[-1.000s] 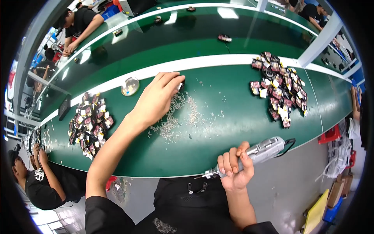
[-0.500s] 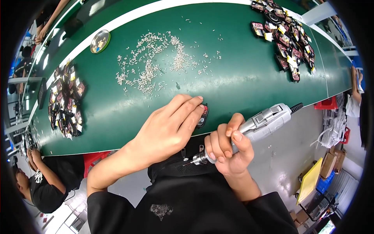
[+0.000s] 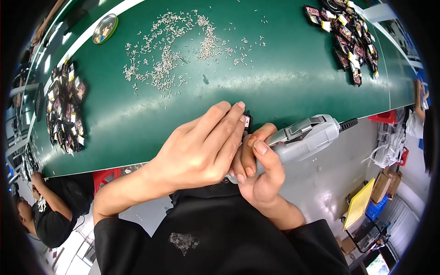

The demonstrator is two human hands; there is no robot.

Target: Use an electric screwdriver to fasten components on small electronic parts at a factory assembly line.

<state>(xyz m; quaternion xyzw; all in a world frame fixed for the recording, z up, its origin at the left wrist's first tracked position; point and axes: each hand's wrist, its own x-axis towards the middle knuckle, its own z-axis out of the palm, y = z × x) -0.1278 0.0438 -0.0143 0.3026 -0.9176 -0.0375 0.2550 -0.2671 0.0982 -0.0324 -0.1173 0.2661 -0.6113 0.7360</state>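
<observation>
The left hand [image 3: 201, 146] covers most of a small dark part [image 3: 247, 120] at the near edge of the green tabletop [image 3: 284, 78], its grip pinching it. The right hand [image 3: 261, 174] has its grip wrapped round a grey electric screwdriver [image 3: 307, 137], whose tip is hidden behind the fingers.

The left hand [image 3: 201, 149], which a second ago reaches out over the scattered screws [image 3: 178, 50] on the green surface [image 3: 284, 78], is now pulled back to the near edge, its fingers [image 3: 229, 121] pinching a small dark part [image 3: 248, 121] against the right hand [image 3: 259, 176], whose grey electric screwdriver [image 3: 305, 137] now meets it.
</observation>
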